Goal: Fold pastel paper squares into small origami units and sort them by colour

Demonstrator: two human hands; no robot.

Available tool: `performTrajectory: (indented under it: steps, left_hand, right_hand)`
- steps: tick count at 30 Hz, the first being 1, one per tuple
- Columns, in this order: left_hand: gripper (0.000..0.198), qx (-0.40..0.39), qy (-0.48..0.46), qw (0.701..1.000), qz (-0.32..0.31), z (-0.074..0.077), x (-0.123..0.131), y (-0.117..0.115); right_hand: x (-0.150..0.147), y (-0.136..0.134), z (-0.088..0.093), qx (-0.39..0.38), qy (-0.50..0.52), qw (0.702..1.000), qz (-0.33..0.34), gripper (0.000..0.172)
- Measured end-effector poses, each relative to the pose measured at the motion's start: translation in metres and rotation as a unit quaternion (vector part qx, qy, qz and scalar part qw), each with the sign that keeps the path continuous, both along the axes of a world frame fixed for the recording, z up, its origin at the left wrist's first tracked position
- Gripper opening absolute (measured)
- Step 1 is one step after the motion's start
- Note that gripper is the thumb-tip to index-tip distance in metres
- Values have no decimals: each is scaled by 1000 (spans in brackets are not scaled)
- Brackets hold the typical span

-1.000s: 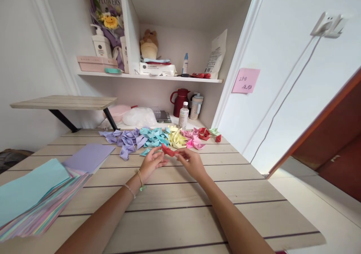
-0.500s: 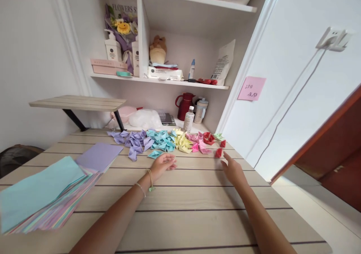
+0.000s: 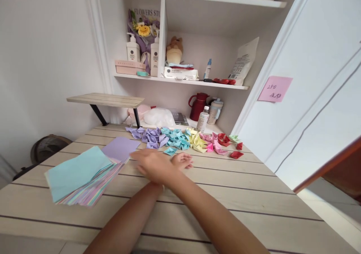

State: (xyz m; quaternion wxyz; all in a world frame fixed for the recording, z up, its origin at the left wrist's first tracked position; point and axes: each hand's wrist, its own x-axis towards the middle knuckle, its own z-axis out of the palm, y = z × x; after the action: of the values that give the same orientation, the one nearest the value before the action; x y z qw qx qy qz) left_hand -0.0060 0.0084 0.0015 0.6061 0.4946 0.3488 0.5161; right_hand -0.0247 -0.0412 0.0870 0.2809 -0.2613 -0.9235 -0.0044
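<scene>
My right hand point(image 3: 153, 165) is crossed over my left forearm, its fingers stretched toward the purple paper sheet point(image 3: 120, 148) and apart from it as far as I can see. Under and behind it, my left hand point(image 3: 182, 161) rests on the table with loosely bent fingers and nothing visible in them. Beside that hand lies a blue paper boat point(image 3: 170, 151). A fanned stack of coloured paper point(image 3: 91, 188) with a light blue sheet point(image 3: 79, 171) on top lies at the left. Folded boats include purple ones point(image 3: 152, 135), yellow ones point(image 3: 197, 140) and a red boat point(image 3: 236, 154).
A small raised stand point(image 3: 105, 99) occupies the table's back left. Behind the boats are a clear bottle point(image 3: 202, 119), a dark red jug point(image 3: 199, 106) and a light cup point(image 3: 215, 111). The shelf point(image 3: 180, 82) above holds assorted items. A pink note point(image 3: 275, 89) sticks to the wall.
My right hand has swung left from beside the red boat, across my left arm, toward the paper. That red boat now lies flat on the table. The camera view has turned left.
</scene>
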Motion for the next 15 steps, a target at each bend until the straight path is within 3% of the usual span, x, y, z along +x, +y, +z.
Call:
performTrajectory:
  steps: [2, 6, 10, 15]
  left_hand:
    - [19, 6, 23, 999, -44, -1, -3, -1]
    - [34, 21, 41, 996, -77, -8, -6, 3]
    - [37, 22, 38, 995, -88, -13, -4, 8]
    - [35, 32, 57, 994, -82, -13, -3, 9]
  right_hand:
    - [-50, 3, 2, 43, -68, 993, 89, 30]
    - [-109, 7, -4, 65, -206, 971, 105, 25]
    - [-117, 8, -8, 40, -257, 961, 97, 20]
    - [-98, 12, -10, -8, -238, 968, 83, 18]
